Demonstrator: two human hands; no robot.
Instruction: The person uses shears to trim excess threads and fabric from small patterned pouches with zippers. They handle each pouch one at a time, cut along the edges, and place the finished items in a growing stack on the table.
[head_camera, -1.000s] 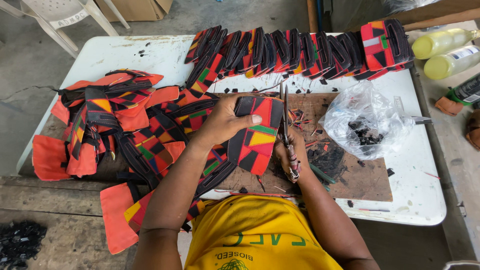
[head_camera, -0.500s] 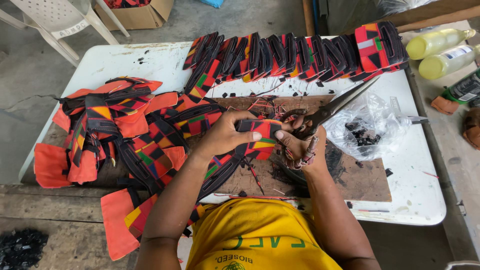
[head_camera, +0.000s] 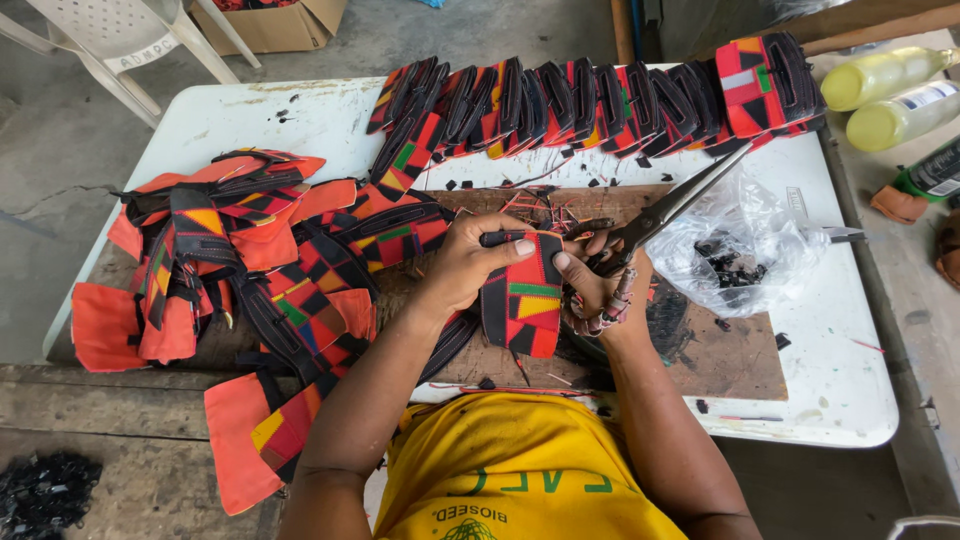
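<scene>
Patterned pouch (head_camera: 522, 297) now lifted upright; scissors (head_camera: 672, 207) unchanged in right hand (head_camera: 598, 285).

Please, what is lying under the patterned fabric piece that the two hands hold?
Under the patterned fabric piece lies a brown board on the white table, strewn with thread scraps. The left hand and right hand hold the piece; what lies directly beneath it is covered.

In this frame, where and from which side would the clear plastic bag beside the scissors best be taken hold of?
Probably by the crumpled upper folds of the clear plastic bag, from above or its far right side. The scissors in the right hand overhang its left edge, and the dark bits sit low inside.
</scene>
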